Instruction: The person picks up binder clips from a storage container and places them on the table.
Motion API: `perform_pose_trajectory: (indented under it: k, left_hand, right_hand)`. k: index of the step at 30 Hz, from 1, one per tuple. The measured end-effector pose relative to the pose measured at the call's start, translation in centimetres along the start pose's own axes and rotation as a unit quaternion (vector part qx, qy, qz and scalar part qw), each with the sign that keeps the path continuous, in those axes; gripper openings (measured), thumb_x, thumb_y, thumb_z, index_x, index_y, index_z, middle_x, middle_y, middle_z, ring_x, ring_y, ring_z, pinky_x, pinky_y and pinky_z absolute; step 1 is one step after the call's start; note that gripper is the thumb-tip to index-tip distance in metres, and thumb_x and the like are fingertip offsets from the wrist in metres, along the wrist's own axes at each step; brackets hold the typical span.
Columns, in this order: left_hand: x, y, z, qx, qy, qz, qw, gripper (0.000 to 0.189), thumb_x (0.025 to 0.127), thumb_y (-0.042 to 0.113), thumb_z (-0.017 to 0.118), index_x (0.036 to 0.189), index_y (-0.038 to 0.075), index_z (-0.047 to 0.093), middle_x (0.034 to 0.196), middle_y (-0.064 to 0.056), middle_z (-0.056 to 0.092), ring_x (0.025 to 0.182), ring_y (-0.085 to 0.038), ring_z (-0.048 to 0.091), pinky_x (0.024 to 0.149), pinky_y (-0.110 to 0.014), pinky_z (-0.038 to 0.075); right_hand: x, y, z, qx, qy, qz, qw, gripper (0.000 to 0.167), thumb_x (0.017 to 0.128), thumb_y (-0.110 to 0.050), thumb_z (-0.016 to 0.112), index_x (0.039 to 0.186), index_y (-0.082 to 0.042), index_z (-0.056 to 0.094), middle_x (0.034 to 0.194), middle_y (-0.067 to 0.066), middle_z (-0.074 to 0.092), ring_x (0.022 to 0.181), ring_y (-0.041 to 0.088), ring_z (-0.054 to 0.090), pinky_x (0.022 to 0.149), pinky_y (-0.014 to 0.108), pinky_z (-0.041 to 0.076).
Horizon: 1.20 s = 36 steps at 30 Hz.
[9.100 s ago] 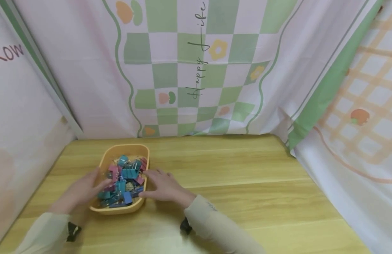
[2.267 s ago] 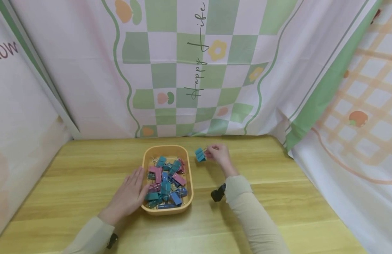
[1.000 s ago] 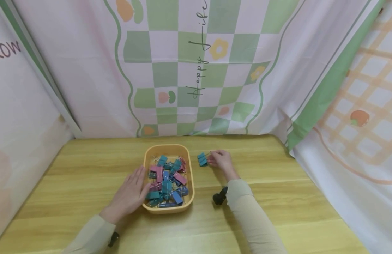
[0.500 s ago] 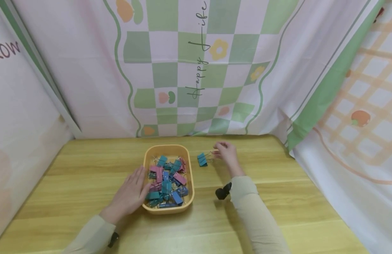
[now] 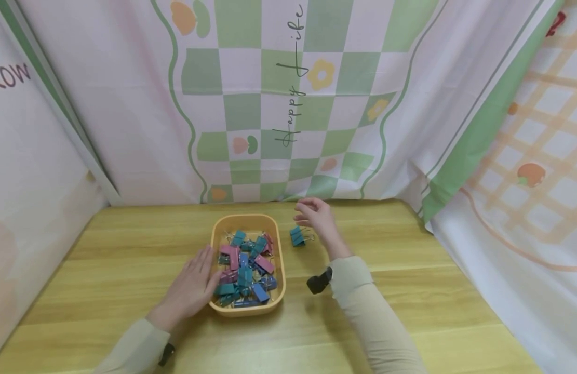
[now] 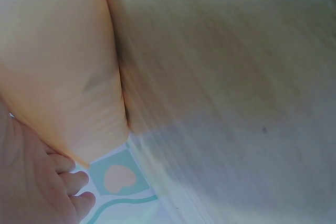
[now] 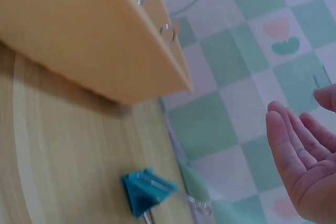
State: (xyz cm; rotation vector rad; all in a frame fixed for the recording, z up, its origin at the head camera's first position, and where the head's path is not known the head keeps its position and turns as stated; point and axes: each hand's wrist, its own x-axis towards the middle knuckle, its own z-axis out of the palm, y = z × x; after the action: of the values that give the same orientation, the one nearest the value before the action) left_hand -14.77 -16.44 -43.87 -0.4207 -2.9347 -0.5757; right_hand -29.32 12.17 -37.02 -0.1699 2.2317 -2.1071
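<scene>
From my remote seat, I see the left hand (image 5: 187,288) laid along the box's left wall, fingers straight and gripping nothing; I take it as a brace to keep the box (image 5: 246,312) from sliding. The other clips (image 5: 244,275) lie jumbled inside. One teal clip (image 5: 296,237) sits on the table (image 5: 447,311) just right of the box, probably put there to stand apart from the pile. The right hand (image 5: 318,218), also right of the box, hangs in the air, fingers loosely bent, holding nothing; the teal clip lies below it, boxward (not touching, by the wrist view).
</scene>
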Motion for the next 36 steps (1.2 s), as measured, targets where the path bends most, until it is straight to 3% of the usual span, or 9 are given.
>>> perform_pose_trajectory:
  k: [6,15,25,36]
  left_hand:
    - [-0.1,0.0,-0.1,-0.003,0.002,0.0,1.0,0.061,0.1,0.033,0.034,0.142,-0.008,0.018,0.148,-0.023,0.014,0.134,-0.038,0.015,0.108,-0.05,0.016]
    - [-0.1,0.2,-0.1,-0.002,0.002,0.002,1.0,0.061,0.1,0.032,0.034,0.142,-0.008,0.018,0.148,-0.023,0.014,0.134,-0.038,0.016,0.108,-0.05,0.017]
    - [-0.1,0.1,-0.1,0.0,0.003,0.0,1.0,0.061,0.1,0.033,0.034,0.142,-0.008,0.018,0.148,-0.022,0.014,0.134,-0.038,0.017,0.107,-0.05,0.017]
    - [-0.1,0.2,-0.1,0.003,0.011,0.007,0.9999,0.06,0.1,0.031,0.035,0.141,-0.01,0.02,0.147,-0.024,0.016,0.133,-0.039,0.017,0.107,-0.051,0.019]
  right_hand:
    - [-0.3,-0.4,1.9,-0.02,-0.043,-0.021,0.9987,0.034,0.091,-0.009,0.058,0.117,0.011,0.051,0.106,0.024,0.06,0.081,0.029,0.064,0.075,0.041,0.054]
    - [-0.8,-0.1,4.6,-0.051,-0.099,-0.018,0.9936,0.03,0.091,-0.01,0.057,0.115,0.008,0.053,0.106,0.024,0.06,0.083,0.033,0.064,0.072,0.04,0.055]
    - [-1.4,0.8,6.8,-0.097,-0.157,0.001,0.9829,0.035,0.092,-0.013,0.057,0.119,0.008,0.051,0.108,0.025,0.057,0.083,0.029,0.063,0.077,0.042,0.053]
    - [-1.8,1.7,8.3,-0.127,-0.191,0.018,0.9731,0.031,0.09,-0.009,0.059,0.117,0.008,0.054,0.098,0.015,0.06,0.081,0.031,0.062,0.068,0.038,0.055]
